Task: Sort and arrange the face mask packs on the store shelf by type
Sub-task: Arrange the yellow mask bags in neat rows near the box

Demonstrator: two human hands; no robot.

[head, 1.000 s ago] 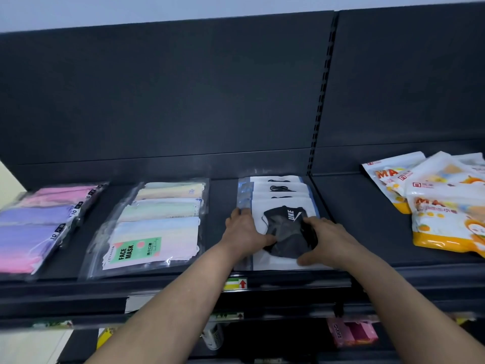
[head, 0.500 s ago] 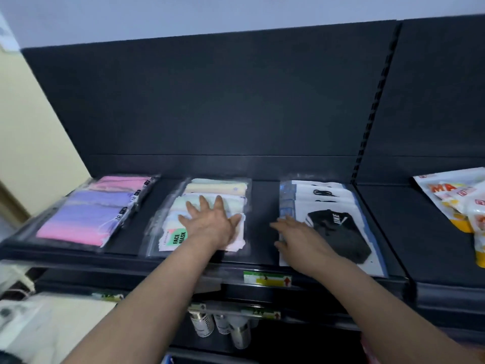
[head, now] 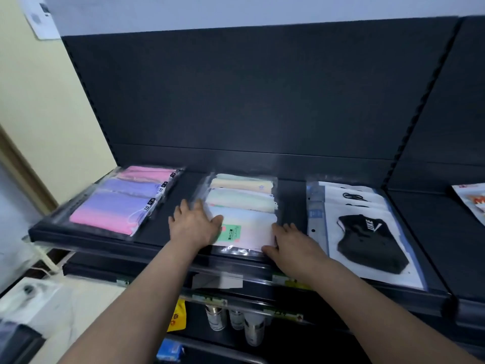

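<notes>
Three rows of mask packs lie on the black shelf [head: 162,203]. In the middle is a row of pastel packs [head: 244,203], the front one with a green label. My left hand [head: 194,224] lies flat on that row's left edge, fingers straight. My right hand [head: 291,243] touches the front pack's right edge, fingers straight. The pink and purple packs [head: 123,203] are at the left. The white packs with a black mask [head: 367,237] are at the right.
An orange and white pack [head: 472,200] shows at the far right on the neighbouring shelf section. Below the shelf stand bottles [head: 236,321] and a yellow packet [head: 177,316]. A cream wall is at the left, and a white surface sits at bottom left.
Both hands left the black mask packs and moved left. My left hand slid to the pastel row's left side; my right hand came over to its right edge. The view turned left.
</notes>
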